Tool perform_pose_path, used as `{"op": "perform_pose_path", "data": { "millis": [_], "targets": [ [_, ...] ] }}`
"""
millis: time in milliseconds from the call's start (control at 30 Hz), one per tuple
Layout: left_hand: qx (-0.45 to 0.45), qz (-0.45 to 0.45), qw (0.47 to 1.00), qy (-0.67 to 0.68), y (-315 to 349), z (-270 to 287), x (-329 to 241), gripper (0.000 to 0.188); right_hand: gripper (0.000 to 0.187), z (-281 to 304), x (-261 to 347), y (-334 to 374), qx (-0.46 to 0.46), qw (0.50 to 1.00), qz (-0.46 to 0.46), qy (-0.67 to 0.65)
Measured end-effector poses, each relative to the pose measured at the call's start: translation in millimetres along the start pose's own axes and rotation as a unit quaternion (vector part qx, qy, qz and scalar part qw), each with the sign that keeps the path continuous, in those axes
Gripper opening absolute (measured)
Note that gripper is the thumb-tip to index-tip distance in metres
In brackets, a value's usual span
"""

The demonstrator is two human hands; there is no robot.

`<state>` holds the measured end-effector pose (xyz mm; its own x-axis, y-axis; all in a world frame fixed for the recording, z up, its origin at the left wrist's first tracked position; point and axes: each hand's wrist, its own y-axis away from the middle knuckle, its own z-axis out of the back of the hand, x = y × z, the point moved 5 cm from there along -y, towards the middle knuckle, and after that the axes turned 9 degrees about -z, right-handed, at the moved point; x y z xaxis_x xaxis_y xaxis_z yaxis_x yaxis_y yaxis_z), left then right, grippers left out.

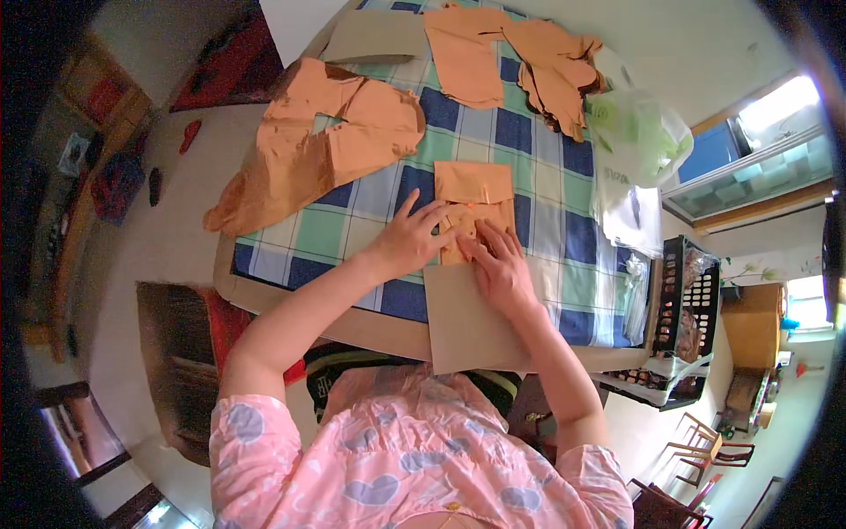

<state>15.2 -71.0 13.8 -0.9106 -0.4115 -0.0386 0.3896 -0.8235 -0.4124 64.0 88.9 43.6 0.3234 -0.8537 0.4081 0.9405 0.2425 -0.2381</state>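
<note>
A copper-coloured sheet piece (474,182), with a folded-looking band across its far end, lies on a pale cardboard sheet (471,322) in front of me. My left hand (412,236) rests at its left edge, fingers spread, one finger lifted away. On the near right part lies my right hand (504,269), its fingers stretched out and touching the surface. The fingertips of both hands come close together over the piece. Small marks or cut-outs show between them, too small to make out.
Larger copper-coloured sheets (352,132) lie at the table's left, with more scraps (551,66) at the back. A grey board (374,37) sits far left. Plastic bags (630,141) and a black crate (683,309) stand at the right. A checked cloth (335,220) covers the table.
</note>
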Motion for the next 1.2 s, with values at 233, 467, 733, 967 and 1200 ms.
{"op": "perform_pose_path", "data": {
  "millis": [233, 467, 733, 967, 1200],
  "targets": [
    [0.024, -0.011, 1.0, 0.001, -2, 0, 2, 0.033, 0.045, 0, -7, 13, -0.008, 0.999, 0.035, 0.019],
    [0.037, -0.022, 0.999, -0.006, -2, 1, 3, 0.034, 0.038, 7, -4, 39, -0.01, 0.998, 0.031, 0.047],
    [0.012, -0.002, 0.999, 0.043, 5, -8, 4, 0.034, 0.025, 45, -46, 98, -0.094, 0.93, -0.349, 0.062],
    [0.036, 0.013, 0.994, 0.098, -4, 3, 4, 0.039, 0.015, 23, -64, 101, -0.027, 0.855, -0.41, -0.316],
    [0.043, 0.004, 0.996, 0.082, -8, 8, 5, 0.046, 0.018, 36, -71, 44, -0.195, 0.888, -0.376, -0.176]
  ]
}}
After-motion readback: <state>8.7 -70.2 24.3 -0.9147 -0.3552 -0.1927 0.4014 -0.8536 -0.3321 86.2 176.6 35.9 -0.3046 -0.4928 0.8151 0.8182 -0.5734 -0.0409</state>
